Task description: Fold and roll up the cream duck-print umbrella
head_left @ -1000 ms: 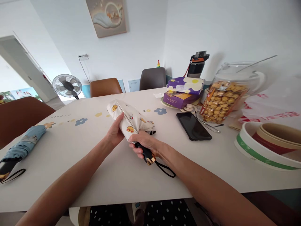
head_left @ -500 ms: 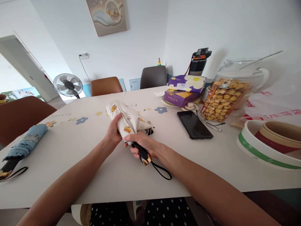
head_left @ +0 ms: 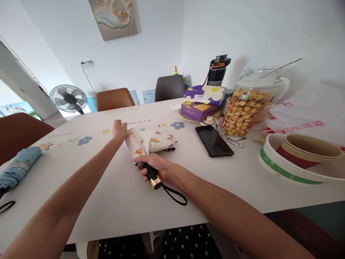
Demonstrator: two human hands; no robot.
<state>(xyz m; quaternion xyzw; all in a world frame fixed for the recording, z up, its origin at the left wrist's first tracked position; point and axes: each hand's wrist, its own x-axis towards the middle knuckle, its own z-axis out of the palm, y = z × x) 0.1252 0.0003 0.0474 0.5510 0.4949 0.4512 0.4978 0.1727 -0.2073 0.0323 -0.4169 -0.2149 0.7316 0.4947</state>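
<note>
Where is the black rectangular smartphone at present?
In the head view, the smartphone lies right of centre on the white table, to the right of the white fabric umbrella with cartoon prints and nearer the camera than the purple cardboard box.

Left hand (head_left: 119, 130) moved forward (now by far end of umbrella (head_left: 151, 141)).

1. Your right hand (head_left: 155, 165) covers part of the black handle (head_left: 154, 177) of the white umbrella (head_left: 153, 140).
2. Fingertips out of sight, your left hand (head_left: 119, 130) leaves contact with the white umbrella unclear.
3. Cropped at the left edge: the blue umbrella (head_left: 21, 165) beside you.
4. At right, the white bowl (head_left: 285, 173) runs out of frame.
</note>
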